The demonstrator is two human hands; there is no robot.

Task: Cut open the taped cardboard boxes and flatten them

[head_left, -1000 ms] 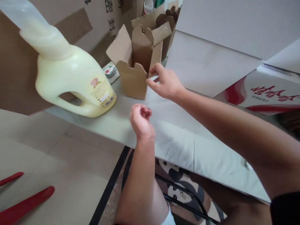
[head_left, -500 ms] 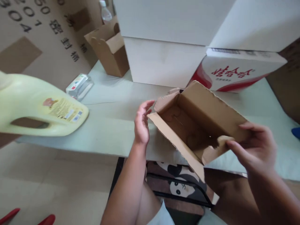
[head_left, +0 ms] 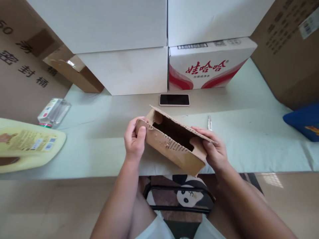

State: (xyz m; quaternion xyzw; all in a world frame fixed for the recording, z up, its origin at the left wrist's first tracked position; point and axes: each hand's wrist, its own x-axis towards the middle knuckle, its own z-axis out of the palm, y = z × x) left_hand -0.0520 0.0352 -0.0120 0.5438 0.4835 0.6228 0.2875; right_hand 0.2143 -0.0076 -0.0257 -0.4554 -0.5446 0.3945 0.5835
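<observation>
We have the small brown cardboard box (head_left: 174,144) in the centre of the frame, lifted just above the near edge of the table (head_left: 104,149), tilted so its open mouth faces up and away; our left hand (head_left: 134,141) clamps the left end, thumb pressed on the near wall, while our right hand (head_left: 214,151) grips the right end with fingers wrapped over the rim. Both hands are closed on the box, neither loose; the near wall looks creased and torn along its top edge, so we judge a light, even squeeze at both ends best, keeping the walls square rather than crushing them. Above centre lies a phone (head_left: 174,99); a yellow jug (head_left: 27,146) sits at far left; a red-and-white carton (head_left: 206,68) stands behind.
</observation>
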